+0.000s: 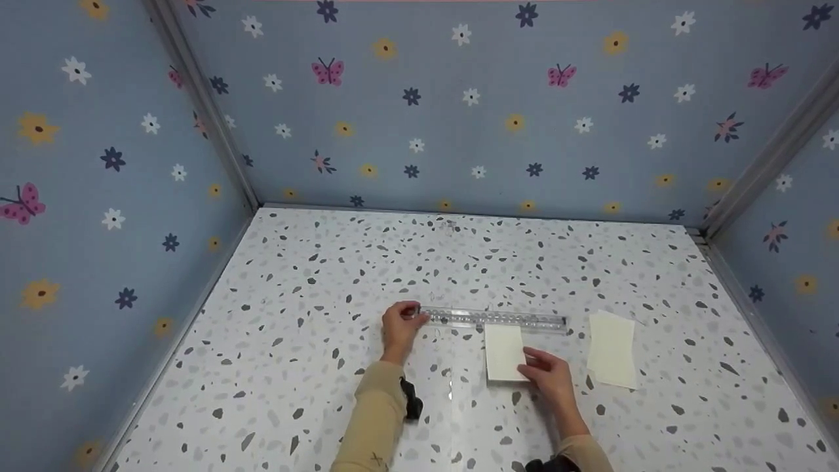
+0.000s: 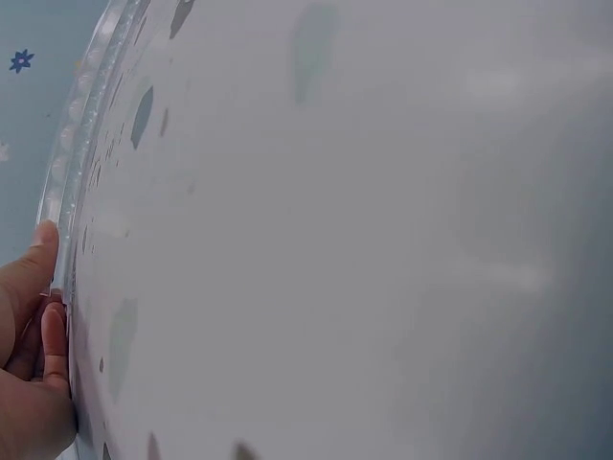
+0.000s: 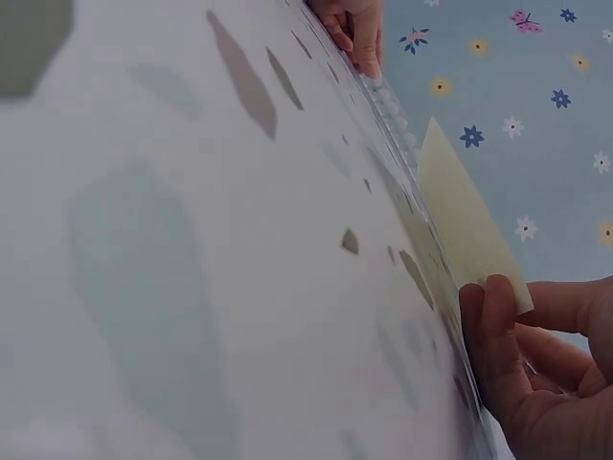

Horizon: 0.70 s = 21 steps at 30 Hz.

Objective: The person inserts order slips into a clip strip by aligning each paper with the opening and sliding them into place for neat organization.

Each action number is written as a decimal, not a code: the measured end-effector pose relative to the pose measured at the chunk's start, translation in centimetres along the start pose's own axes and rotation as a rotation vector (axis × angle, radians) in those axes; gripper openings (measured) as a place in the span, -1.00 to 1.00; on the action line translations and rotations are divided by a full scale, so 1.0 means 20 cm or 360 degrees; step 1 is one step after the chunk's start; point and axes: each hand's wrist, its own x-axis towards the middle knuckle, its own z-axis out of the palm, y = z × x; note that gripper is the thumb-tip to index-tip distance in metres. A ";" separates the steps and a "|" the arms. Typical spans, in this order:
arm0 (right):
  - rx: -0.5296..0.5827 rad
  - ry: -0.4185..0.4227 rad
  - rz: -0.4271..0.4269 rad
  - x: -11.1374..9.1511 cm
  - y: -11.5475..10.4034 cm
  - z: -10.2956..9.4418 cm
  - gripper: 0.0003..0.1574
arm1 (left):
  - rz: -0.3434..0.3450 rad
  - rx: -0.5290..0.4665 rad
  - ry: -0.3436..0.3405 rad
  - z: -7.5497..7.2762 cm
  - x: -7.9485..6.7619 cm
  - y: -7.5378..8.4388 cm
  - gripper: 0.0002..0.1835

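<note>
A long, narrow strip of clear plastic (image 1: 491, 319), like a ruler with a row of round shapes along it, lies across the table. My left hand (image 1: 401, 328) grips its left end between thumb and fingers; the left wrist view shows the thumb on top of the strip (image 2: 69, 144). My right hand (image 1: 549, 373) pinches the right edge of a pale yellow piece of paper (image 1: 504, 354). The paper's top edge meets the strip's lower edge. In the right wrist view the paper (image 3: 465, 216) tilts up from the table at the fingers.
To the right of my right hand lies a loose stack of pale yellow papers (image 1: 612, 351), slightly fanned. The speckled white table (image 1: 295, 295) is bounded by blue flowered panels (image 1: 446, 111) at the back and both sides.
</note>
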 end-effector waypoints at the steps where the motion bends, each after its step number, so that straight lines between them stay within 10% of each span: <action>1: 0.0007 0.0002 -0.0002 0.00 0.00 0.00 -0.49 | 0.0000 -0.0002 0.0002 0.00 0.00 0.00 -0.69; 21: 0.0003 0.0024 -0.0010 0.00 0.00 0.05 -0.50 | -0.0084 0.0020 -0.0004 0.00 0.00 0.01 -0.70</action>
